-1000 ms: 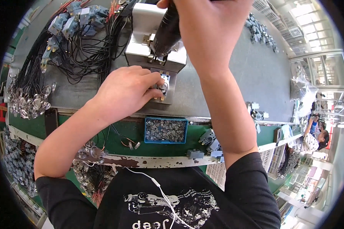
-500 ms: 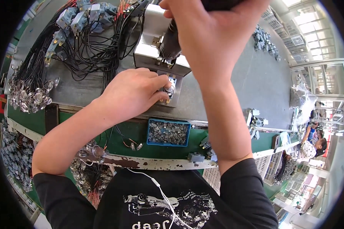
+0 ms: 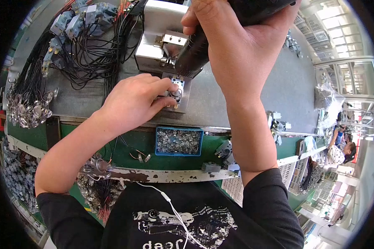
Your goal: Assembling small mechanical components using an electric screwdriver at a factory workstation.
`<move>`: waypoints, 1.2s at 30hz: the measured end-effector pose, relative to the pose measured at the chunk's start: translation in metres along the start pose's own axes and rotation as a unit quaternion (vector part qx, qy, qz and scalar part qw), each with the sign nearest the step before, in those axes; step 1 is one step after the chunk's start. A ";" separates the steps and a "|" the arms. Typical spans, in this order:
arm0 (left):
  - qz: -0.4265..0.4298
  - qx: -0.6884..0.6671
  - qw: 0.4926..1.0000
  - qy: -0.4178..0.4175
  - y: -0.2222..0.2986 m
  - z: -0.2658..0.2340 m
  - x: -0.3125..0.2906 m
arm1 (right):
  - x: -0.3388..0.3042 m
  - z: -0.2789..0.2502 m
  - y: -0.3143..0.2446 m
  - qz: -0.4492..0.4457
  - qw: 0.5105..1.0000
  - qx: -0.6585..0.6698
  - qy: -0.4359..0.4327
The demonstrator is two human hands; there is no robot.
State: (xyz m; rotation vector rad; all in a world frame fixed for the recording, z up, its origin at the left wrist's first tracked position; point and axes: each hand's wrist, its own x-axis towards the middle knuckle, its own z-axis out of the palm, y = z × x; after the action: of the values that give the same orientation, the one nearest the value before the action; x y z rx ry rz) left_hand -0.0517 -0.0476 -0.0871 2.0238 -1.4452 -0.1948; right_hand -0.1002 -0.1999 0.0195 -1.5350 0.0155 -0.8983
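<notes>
My right hand (image 3: pixel 249 54), raised at upper centre, is wrapped round a thick black cylindrical tool (image 3: pixel 194 50) that looks like a power screwdriver. Its lower end slants down beside a white and metal box-shaped machine (image 3: pixel 153 47) with a small bracket on its front. Below that end, a small blue-grey switch-like part (image 3: pixel 179 84) with brass terminals sits on a metal plate (image 3: pixel 185 99). My left hand (image 3: pixel 135 97) pinches at this part with thumb and fingers, around a small round metal piece. The fingers hide some of it.
A blue tray (image 3: pixel 156 143) of small metal bits stands near the table's front edge. Black wires (image 3: pixel 91 62) with blue-grey housings and round metal ends (image 3: pixel 29 111) lie at left. More grey parts (image 3: pixel 224 149) rest near my right forearm. Another person (image 3: pixel 340 151) is far right.
The black tool has shifted right relative to the machine, baring the bracket on its front. My left hand stays at the part on the plate. The whole view has shifted slightly.
</notes>
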 end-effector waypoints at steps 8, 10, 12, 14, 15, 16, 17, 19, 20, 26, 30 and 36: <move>-0.007 -0.003 1.000 -0.001 0.001 0.001 0.000 | 0.002 -0.008 0.019 -0.031 0.995 0.083 -0.038; -0.005 -0.005 1.000 -0.001 0.003 0.000 0.001 | 0.018 -0.013 0.036 -0.074 0.992 0.088 -0.056; -0.004 -0.005 1.000 -0.002 0.003 -0.001 0.003 | 0.039 -0.016 0.052 -0.381 0.908 0.103 -0.140; -0.006 -0.006 1.000 -0.002 0.002 0.000 0.001 | 0.040 -0.016 0.056 -0.382 0.906 0.110 -0.143; -0.005 -0.001 1.000 -0.003 0.002 0.000 0.001 | 0.039 -0.015 0.057 -0.384 0.904 0.117 -0.145; -0.004 0.004 1.000 -0.003 0.001 0.001 0.001 | 0.039 -0.015 0.059 -0.384 0.904 0.117 -0.145; -0.004 0.004 1.000 -0.003 0.002 0.001 0.001 | 0.039 -0.015 0.061 -0.385 0.903 0.116 -0.153; -0.007 0.012 1.000 -0.015 0.003 0.000 0.000 | 0.036 -0.015 0.064 -0.386 0.901 0.114 -0.162; -0.007 0.011 1.000 -0.015 0.003 -0.001 0.001 | 0.035 -0.015 0.066 -0.389 0.902 0.111 -0.153; 0.026 0.028 0.999 0.033 0.000 0.003 0.001 | 0.002 -0.005 0.031 -0.192 0.971 0.102 -0.095; 0.027 -0.048 0.998 0.018 0.002 0.000 0.007 | 0.023 -0.017 0.052 -0.333 0.933 0.060 -0.124; -0.002 -0.057 0.998 -0.008 0.003 0.001 0.005 | 0.011 -0.011 0.048 -0.186 0.975 0.088 -0.083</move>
State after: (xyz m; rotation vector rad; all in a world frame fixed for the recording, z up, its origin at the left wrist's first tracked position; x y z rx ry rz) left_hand -0.0523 -0.0528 -0.0848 1.9360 -1.4074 -0.2888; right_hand -0.0757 -0.2244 -0.0168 -1.4642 -0.4757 -1.0308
